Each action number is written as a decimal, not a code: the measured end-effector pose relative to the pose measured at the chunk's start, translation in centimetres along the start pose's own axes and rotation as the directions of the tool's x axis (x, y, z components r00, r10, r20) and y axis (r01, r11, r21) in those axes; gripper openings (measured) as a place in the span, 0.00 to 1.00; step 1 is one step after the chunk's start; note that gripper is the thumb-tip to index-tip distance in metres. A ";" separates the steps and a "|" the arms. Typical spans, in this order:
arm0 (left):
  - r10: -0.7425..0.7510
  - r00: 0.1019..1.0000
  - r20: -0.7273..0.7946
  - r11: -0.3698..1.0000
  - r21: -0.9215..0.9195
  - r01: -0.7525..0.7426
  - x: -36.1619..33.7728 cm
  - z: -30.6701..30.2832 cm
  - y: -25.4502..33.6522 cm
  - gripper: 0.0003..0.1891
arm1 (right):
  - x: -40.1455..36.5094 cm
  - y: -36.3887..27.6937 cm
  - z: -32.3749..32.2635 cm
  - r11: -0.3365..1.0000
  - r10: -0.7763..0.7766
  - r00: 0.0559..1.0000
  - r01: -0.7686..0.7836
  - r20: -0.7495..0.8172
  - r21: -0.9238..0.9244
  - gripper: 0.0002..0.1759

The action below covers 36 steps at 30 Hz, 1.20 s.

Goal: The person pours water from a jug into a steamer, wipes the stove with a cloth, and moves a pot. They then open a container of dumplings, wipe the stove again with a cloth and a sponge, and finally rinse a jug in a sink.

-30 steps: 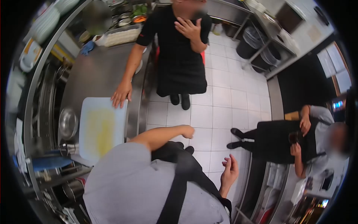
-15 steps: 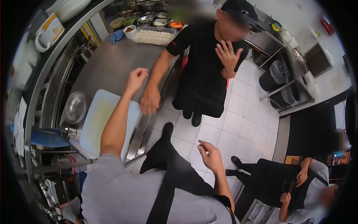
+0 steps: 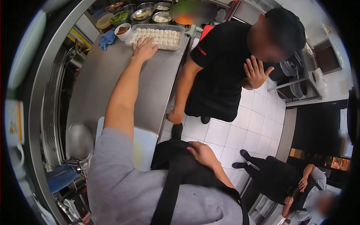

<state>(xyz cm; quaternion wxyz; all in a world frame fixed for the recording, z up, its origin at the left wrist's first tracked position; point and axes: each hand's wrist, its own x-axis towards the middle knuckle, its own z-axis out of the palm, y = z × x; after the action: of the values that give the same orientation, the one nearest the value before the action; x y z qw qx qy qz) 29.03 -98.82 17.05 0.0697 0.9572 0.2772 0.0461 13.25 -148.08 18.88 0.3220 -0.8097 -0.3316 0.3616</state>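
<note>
My left hand point(image 3: 145, 49) reaches out over the worktop, fingers spread, its fingertips overlapping the near edge of a clear plastic tray point(image 3: 180, 39). Rows of small white dough pieces point(image 3: 165, 36) fill that tray. A white bowl point(image 3: 122, 33) of brown food stands just left of it, beside a crumpled blue cloth point(image 3: 107, 39). Down by my waist, my right hand point(image 3: 203, 153) lies against my black apron point(image 3: 180, 159) with its fingers extended and nothing in them.
A co-worker in black point(image 3: 221, 71) stands across the worktop's right edge. Several metal bowls point(image 3: 144, 14) of ingredients line the far end. Near me lie a cutting board point(image 3: 145, 144) and a metal bowl point(image 3: 80, 141). Another person point(image 3: 288, 180) stands at lower right.
My left arm has stretched forward from above the cutting board to the tray, the hand opening out. My right hand has drawn in to my apron. The view has shifted toward the far end.
</note>
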 end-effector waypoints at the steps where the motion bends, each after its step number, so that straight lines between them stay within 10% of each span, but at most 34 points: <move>1: 0.003 1.000 -0.009 0.999 0.051 -0.002 0.8 0.1 0.1 0.35 | 0.5 0.3 -0.1 1.000 0.027 1.000 -0.027 -0.012 0.006 0.20; 36: 0.090 0.996 -0.002 0.994 0.057 -0.090 3.8 2.4 0.0 0.34 | 4.3 1.2 -1.6 0.981 0.097 0.994 -0.103 -0.041 -0.164 0.18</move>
<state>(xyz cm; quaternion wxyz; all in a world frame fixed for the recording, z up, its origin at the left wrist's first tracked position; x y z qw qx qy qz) 32.49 -97.03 14.87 0.0394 0.9702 0.2350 0.0436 17.12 -145.86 17.22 0.2401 -0.8551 -0.3143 0.3353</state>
